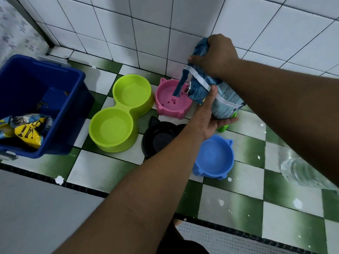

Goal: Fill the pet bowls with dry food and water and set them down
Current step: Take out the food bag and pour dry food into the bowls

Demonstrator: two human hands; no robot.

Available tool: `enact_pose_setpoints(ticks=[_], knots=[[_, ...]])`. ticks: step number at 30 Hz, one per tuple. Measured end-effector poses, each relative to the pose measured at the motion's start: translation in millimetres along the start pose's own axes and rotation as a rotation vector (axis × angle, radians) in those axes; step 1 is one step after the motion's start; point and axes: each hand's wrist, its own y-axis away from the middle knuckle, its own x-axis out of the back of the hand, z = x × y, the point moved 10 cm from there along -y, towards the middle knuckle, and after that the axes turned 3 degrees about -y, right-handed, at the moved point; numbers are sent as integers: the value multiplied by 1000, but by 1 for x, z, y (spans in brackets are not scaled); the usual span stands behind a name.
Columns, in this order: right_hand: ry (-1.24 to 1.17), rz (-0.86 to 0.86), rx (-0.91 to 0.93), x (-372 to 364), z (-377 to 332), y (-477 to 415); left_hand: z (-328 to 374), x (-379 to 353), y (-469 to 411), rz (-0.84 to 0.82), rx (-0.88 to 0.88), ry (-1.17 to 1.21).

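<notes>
A blue food bag (pixel 222 99) is tipped over the pink cat-shaped bowl (pixel 169 107), mouth down. A few dark kibbles lie in that bowl. My right hand (pixel 218 55) grips the bag's upper end. My left hand (pixel 211 116) supports it from below. A lime-green double bowl (pixel 121 114) sits to the left, both cups bare of food. A black cat-shaped bowl (pixel 157 138) and a blue cat-shaped bowl (pixel 214 158) lie nearer me, nothing in them. A clear water bottle (pixel 300 171) lies on the floor at the right, partly behind my right arm.
A dark blue plastic bin (pixel 60 114) at the left holds a yellow and blue food packet (pixel 25 131). White tiled walls meet in a corner just behind the bowls. A green object (pixel 224 127) peeks out under the bag. The floor is green and white checked tile.
</notes>
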Motion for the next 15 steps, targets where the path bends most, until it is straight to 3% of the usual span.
enact_pose_setpoints(ticks=[15], knots=[[-32,-1,-32,5,0,4,1,3,-4,7,-6,-31]])
